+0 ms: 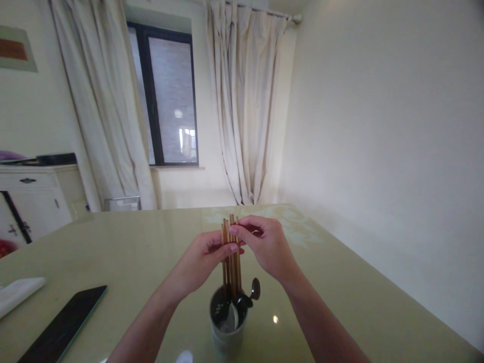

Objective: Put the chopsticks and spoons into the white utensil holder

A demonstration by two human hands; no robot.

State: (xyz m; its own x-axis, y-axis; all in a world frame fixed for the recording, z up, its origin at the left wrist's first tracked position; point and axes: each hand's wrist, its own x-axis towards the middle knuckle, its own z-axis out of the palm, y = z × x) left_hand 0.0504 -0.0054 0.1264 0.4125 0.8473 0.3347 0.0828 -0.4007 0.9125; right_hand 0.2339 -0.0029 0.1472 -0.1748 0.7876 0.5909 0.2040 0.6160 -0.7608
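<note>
Several wooden chopsticks (pixel 233 269) stand upright in a bunch, their lower ends inside a round utensil holder (pixel 227 339). Around their upper part my left hand (pixel 206 257) is closed, thumb across the front. My right hand (pixel 264 242) pinches the same bunch slightly higher, thumb and fingers near the tops. Both hands are above the holder. Beside the chopsticks in the holder are a spoon (pixel 233 316) and a dark slotted utensil (pixel 218 306). Another small spoon (pixel 255 288) leans out over the right rim.
The holder stands on a glossy greenish table (pixel 151 252). To the left lie a dark flat tablet-like object (pixel 64 322) and a white object (pixel 20 293). A wall (pixel 397 151) runs along the table's right side. A white cabinet (pixel 38 196) stands at far left.
</note>
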